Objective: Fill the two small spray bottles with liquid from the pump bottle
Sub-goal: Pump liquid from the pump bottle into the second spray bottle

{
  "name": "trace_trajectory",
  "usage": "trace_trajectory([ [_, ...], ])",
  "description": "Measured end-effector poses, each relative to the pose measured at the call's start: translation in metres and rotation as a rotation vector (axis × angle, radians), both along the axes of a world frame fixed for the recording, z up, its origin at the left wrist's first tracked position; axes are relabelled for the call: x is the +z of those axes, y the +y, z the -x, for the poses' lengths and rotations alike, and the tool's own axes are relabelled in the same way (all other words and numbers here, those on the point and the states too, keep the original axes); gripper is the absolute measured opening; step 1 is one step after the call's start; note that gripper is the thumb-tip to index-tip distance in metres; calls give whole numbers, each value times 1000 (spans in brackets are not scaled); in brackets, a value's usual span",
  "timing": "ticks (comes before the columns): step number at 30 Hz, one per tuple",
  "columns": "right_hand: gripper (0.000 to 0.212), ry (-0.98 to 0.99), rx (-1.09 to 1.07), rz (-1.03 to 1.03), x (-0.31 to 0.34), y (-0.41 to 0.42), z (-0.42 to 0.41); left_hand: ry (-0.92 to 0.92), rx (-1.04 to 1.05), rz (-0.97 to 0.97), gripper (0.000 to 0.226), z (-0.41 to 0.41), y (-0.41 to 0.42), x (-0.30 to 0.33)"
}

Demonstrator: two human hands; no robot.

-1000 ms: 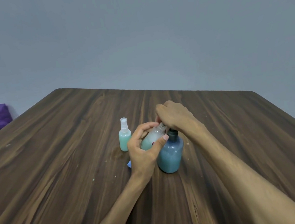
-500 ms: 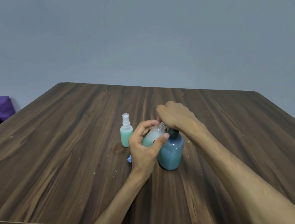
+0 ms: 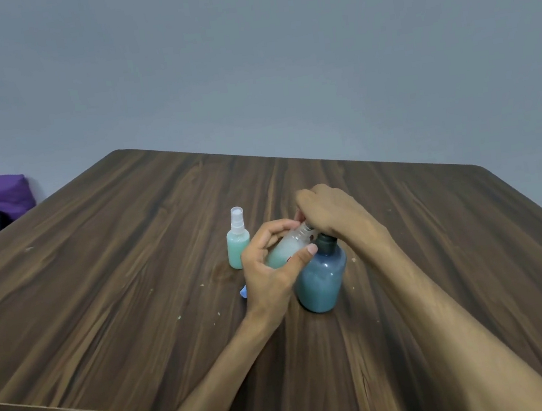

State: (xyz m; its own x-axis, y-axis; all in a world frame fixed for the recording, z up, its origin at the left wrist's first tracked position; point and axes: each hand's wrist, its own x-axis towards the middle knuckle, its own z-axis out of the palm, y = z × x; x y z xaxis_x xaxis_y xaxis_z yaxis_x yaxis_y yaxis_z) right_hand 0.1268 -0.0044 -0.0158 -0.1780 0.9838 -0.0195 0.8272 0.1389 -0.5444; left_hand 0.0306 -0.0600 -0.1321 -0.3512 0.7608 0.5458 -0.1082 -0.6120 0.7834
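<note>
Pump bottle (image 3: 321,279) holds blue liquid; capped spray bottle (image 3: 238,243) holds teal.

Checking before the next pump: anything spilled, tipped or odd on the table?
No spill shows. The table carries pale specks near the capped spray bottle. A small blue thing lies half hidden behind the left hand; I cannot tell what it is.

Plain room, dark wood-grain table (image 3: 134,273), bare grey-blue wall (image 3: 244,55)
</note>
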Motion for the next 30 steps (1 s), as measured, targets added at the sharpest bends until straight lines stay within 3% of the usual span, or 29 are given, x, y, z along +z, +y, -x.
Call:
trace_trajectory([
  [30, 43, -4, -16, 2, 0, -2, 0, -25, -14, 27, 38, -1, 1, 0],
])
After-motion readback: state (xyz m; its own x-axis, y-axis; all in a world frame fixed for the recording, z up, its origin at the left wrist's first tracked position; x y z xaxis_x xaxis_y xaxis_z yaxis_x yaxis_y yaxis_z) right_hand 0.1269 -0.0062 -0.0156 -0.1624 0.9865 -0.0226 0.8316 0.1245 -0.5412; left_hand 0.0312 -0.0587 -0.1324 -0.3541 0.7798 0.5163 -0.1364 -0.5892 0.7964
